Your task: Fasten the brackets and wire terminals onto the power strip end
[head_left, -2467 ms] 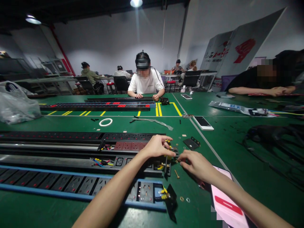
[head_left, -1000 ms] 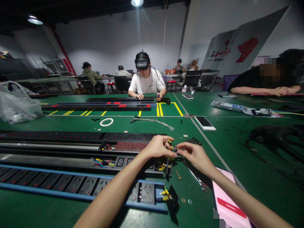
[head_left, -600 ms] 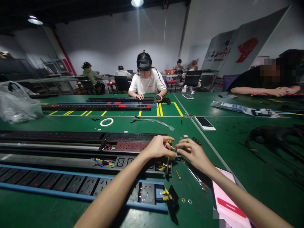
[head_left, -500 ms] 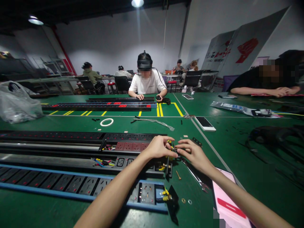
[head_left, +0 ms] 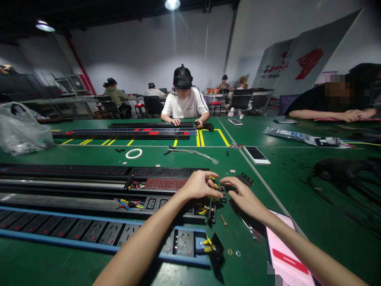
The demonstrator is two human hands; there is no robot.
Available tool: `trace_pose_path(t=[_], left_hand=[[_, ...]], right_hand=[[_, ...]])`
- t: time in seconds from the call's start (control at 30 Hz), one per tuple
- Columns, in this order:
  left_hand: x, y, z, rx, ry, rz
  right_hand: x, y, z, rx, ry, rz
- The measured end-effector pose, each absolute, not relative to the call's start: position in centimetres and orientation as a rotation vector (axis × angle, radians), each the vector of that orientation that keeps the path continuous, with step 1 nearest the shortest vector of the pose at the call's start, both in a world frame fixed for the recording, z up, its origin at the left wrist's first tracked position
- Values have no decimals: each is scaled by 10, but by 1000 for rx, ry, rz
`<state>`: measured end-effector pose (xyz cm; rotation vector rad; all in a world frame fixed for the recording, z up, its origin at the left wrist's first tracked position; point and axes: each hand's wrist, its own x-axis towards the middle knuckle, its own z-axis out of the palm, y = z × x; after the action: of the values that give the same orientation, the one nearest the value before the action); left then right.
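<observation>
My left hand [head_left: 198,184] is curled around the right end of a power strip with maroon sockets [head_left: 160,183]. Its thumb and forefinger grip the small dark end plate [head_left: 220,193], beside yellow wire ends. My right hand [head_left: 244,195] faces it from the right, fingers bent and apart, fingertips close to the plate's outer side; no held object shows between them. Under the right hand lies a metal wrench [head_left: 250,227], partly covered. A brass bolt [head_left: 223,219] rests nearer me. Another black end plate [head_left: 216,254] stands tilted at the end of a blue-edged power strip [head_left: 98,231].
Two washers [head_left: 233,252] lie near the blue strip. A pink phone-like slab [head_left: 285,242] is under my right forearm. Farther off are a white phone [head_left: 257,155], a tape ring [head_left: 133,153], a plastic bag [head_left: 24,129] and a dark bracket [head_left: 245,179]. A co-worker [head_left: 185,101] sits opposite.
My right fingers have loosened and drawn slightly back from the end plate. The dark bracket behind them shows more. My left hand stays in place.
</observation>
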<state>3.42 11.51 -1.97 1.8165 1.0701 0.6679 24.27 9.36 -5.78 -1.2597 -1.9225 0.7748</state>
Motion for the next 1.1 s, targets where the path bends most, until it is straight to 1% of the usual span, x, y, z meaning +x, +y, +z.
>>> trace_pose_path(t=[0.23, 0.4, 0.5, 0.63, 0.73, 0.87, 1.0, 1.1], left_hand=[[34, 115, -20, 1798, 1054, 672], [35, 114, -18, 1776, 1060, 670], [35, 114, -17, 1778, 1067, 669], [34, 113, -17, 1782, 1062, 667], [34, 114, -17, 1786, 1061, 676], [34, 114, -18, 1767, 1038, 687], [34, 114, -18, 1770, 1045, 687], [34, 115, -18, 1770, 1042, 679]], right_hand=[[248, 93, -52, -1243, -1963, 738], [247, 91, -50, -1181, -2044, 776], [245, 92, -52, -1265, -1976, 754], [245, 93, -53, -1237, -1984, 804], [244, 93, -52, -1294, -1914, 811], [241, 92, -48, -1219, -1926, 836], [239, 93, -48, -1267, -1911, 849], [240, 94, -48, -1216, -1909, 889]])
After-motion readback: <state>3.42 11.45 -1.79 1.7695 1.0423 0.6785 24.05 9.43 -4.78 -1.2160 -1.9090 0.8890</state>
